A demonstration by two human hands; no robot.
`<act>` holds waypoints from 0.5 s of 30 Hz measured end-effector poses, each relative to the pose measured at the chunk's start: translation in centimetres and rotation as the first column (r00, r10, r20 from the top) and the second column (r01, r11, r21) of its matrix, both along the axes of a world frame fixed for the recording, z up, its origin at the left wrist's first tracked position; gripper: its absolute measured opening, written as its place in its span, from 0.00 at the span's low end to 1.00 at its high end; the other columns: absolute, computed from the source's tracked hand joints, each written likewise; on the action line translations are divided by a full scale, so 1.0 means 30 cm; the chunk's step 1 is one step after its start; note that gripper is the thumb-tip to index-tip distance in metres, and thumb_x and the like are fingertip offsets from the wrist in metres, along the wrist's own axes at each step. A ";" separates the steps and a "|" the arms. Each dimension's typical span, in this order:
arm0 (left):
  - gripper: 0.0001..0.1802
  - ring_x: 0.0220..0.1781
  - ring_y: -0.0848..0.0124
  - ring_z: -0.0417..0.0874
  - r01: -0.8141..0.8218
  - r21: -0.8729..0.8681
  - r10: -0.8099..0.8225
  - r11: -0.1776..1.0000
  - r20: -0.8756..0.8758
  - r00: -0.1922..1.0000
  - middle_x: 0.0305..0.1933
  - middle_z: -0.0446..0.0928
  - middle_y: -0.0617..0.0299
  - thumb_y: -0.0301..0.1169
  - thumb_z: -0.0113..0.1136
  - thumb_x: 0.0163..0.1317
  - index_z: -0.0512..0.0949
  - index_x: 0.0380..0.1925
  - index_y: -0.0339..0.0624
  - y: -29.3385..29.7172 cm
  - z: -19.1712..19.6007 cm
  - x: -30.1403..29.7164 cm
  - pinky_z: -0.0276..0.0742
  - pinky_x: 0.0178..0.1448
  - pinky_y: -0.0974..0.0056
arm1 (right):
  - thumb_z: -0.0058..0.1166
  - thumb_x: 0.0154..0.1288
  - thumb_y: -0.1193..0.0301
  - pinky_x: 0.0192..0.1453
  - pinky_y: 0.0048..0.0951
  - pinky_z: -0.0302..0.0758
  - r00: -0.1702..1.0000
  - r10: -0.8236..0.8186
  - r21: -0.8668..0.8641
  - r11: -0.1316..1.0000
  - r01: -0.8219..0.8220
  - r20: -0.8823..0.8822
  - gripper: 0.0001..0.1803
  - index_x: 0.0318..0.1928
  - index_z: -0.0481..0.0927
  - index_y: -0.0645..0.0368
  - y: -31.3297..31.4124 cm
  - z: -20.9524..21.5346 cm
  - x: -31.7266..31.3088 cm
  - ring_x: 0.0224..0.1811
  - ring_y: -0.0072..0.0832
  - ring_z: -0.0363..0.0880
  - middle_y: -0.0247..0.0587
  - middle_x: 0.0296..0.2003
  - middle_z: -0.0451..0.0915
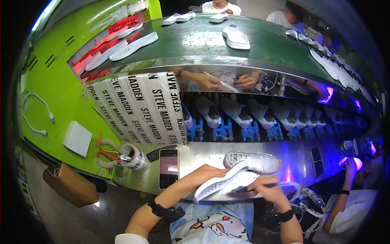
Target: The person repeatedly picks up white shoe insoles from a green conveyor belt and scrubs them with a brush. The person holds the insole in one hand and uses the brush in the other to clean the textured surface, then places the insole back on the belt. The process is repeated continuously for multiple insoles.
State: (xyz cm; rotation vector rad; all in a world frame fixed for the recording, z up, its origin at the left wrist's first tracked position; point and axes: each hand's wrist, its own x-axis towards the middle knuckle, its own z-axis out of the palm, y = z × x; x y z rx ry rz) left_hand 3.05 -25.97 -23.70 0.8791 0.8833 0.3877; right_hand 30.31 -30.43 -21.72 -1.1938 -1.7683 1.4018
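Note:
My left hand point(212, 172) is closed around a white shoe sole point(221, 183), held tilted over the bench's front edge. Its fingers grip the upper side of the sole. My right hand point(266, 189) is at the sole's right end, with the fingers curled together. A slim dark shape shows by these fingertips, blurred and partly hidden, so its kind is unclear. Just beyond both hands, a second white sole point(254, 162) lies on the metal bench, its studded hollow side facing up.
A phone point(168, 168), a cup of scissors and tools point(134, 156) and a printed carton point(140, 107) stand left. Another phone point(316, 161) lies right. Shoes on blue holders point(241, 116) line the lower shelf. Soles sit on the green belt point(191, 38). A co-worker's hand point(350, 166) holds something glowing.

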 end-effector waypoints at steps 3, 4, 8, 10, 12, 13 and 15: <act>0.27 0.43 0.71 0.83 -0.148 -0.248 0.231 0.957 0.351 0.907 0.50 0.79 0.54 0.37 0.54 0.64 0.69 0.60 0.34 -0.061 -0.035 0.022 0.78 0.47 0.70 | 0.47 0.65 0.78 0.33 0.26 0.76 0.888 -0.384 0.208 0.875 0.438 -0.254 0.11 0.30 0.82 0.70 -0.004 0.068 -0.027 0.25 0.29 0.82 0.47 0.29 0.82; 0.25 0.42 0.67 0.83 -0.135 -0.352 0.290 0.926 0.435 0.853 0.49 0.79 0.53 0.39 0.52 0.66 0.70 0.57 0.35 -0.075 -0.031 0.043 0.80 0.47 0.66 | 0.47 0.67 0.76 0.35 0.25 0.76 0.861 -0.445 0.343 0.791 0.507 -0.245 0.12 0.32 0.81 0.71 -0.015 0.111 -0.105 0.28 0.30 0.82 0.49 0.30 0.81; 0.27 0.49 0.54 0.81 -0.128 -0.277 0.289 0.952 0.685 0.669 0.51 0.76 0.40 0.43 0.45 0.67 0.66 0.58 0.34 -0.055 0.117 0.019 0.80 0.50 0.56 | 0.47 0.68 0.67 0.34 0.30 0.78 0.951 -0.187 0.406 0.871 0.277 -0.247 0.17 0.30 0.81 0.68 -0.154 0.239 -0.217 0.28 0.36 0.82 0.50 0.27 0.80; 0.30 0.46 0.48 0.81 -0.113 0.009 0.057 0.994 0.820 0.570 0.49 0.75 0.36 0.43 0.44 0.66 0.65 0.58 0.28 0.022 0.325 -0.079 0.80 0.50 0.52 | 0.44 0.69 0.60 0.23 0.32 0.78 0.772 -0.216 0.281 0.846 0.454 -0.598 0.23 0.27 0.79 0.69 -0.203 0.288 -0.212 0.21 0.39 0.80 0.56 0.28 0.78; 0.28 0.49 0.52 0.80 -0.093 -0.045 0.079 0.995 0.912 0.403 0.51 0.73 0.37 0.39 0.42 0.67 0.63 0.57 0.24 0.135 0.572 -0.180 0.82 0.51 0.56 | 0.41 0.70 0.60 0.24 0.31 0.77 0.680 -0.301 0.303 0.725 0.619 -0.669 0.23 0.28 0.75 0.69 -0.223 0.354 -0.209 0.17 0.37 0.76 0.59 0.33 0.76; 0.25 0.53 0.54 0.78 -0.188 -0.171 0.217 0.967 0.941 0.261 0.56 0.70 0.38 0.34 0.38 0.69 0.62 0.58 0.23 0.176 0.670 -0.226 0.82 0.51 0.58 | 0.41 0.70 0.60 0.25 0.30 0.77 0.658 -0.326 0.305 0.691 0.656 -0.679 0.23 0.28 0.74 0.69 -0.235 0.391 -0.217 0.16 0.37 0.75 0.59 0.34 0.76; 0.25 0.59 0.52 0.74 -0.476 -0.264 0.328 0.839 0.943 0.054 0.63 0.64 0.38 0.30 0.30 0.70 0.55 0.63 0.23 0.221 0.736 -0.352 0.81 0.57 0.58 | 0.36 0.73 0.62 0.26 0.25 0.74 0.693 -0.291 0.309 0.736 0.602 -0.659 0.20 0.31 0.72 0.66 -0.268 0.422 -0.245 0.20 0.31 0.73 0.53 0.37 0.74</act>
